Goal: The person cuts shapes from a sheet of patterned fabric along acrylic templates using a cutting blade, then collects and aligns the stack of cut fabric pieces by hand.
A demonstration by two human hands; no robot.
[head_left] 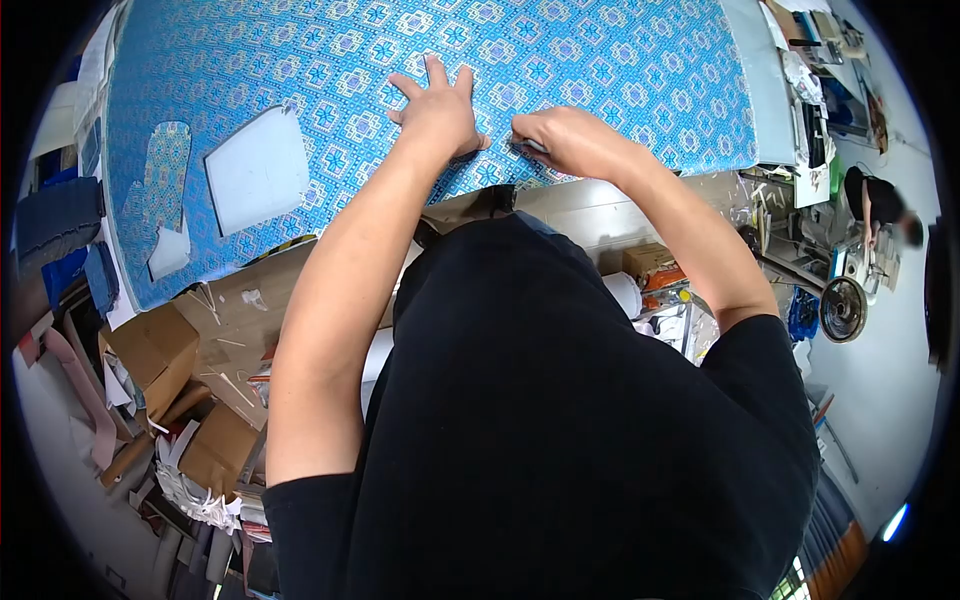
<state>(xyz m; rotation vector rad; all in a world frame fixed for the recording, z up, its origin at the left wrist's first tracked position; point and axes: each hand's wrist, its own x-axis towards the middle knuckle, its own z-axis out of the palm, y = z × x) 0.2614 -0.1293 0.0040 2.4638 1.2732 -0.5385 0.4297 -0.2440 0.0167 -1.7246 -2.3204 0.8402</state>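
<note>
Blue patterned fabric [610, 60] with a repeating flower-like motif lies spread over the table in front of me. My left hand [437, 115] presses flat on it, fingers spread and open. Close by on the right, my right hand [575, 142] is closed around a small dark-and-silver tool [530, 145], held low at the cloth near the table's front edge. My fingers hide most of the tool, so its kind is unclear. To the left, a cut-out opening [255, 175] in the fabric shows a pale surface. A loose patterned piece [166, 175] lies left of that.
Cardboard boxes [155, 355] and scraps crowd the floor at lower left. Folded denim [58, 220] sits at the table's left end. Another person [880, 205] is at the far right, beyond a round metal pan-like object [843, 310]. A box [648, 262] stands under the table.
</note>
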